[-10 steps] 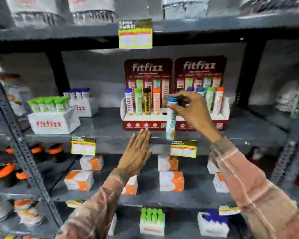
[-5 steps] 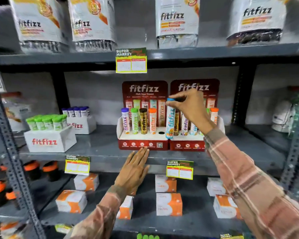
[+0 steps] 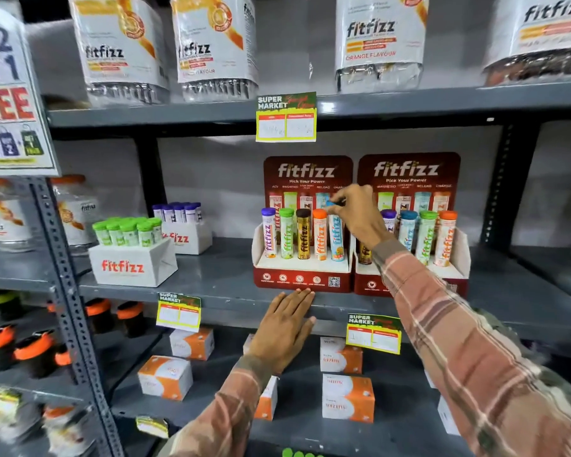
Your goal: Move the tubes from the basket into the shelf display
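Note:
Two red fitfizz display stands sit side by side on the middle shelf, the left stand point(image 3: 302, 280) and the right stand point(image 3: 455, 275). A light-blue tube point(image 3: 336, 237) stands upright in the rightmost slot of the left stand, beside the purple, green, brown and orange tubes. My right hand point(image 3: 356, 214) pinches the blue cap at its top. My left hand point(image 3: 285, 328) lies flat, fingers together, on the front edge of the shelf point(image 3: 218, 291) just below the left stand. The basket is out of view.
A white box of green-capped tubes point(image 3: 131, 255) and another with purple caps point(image 3: 182, 225) stand left of the displays. Large jars line the top shelf. Orange-and-white cartons point(image 3: 346, 397) fill the shelf below. A perforated metal upright point(image 3: 66, 291) runs down at left.
My right hand carried the light-blue tube up from in front of the shelf edge and lowered it into the left stand's rightmost slot. The left hand stayed on the shelf edge; the camera moved closer.

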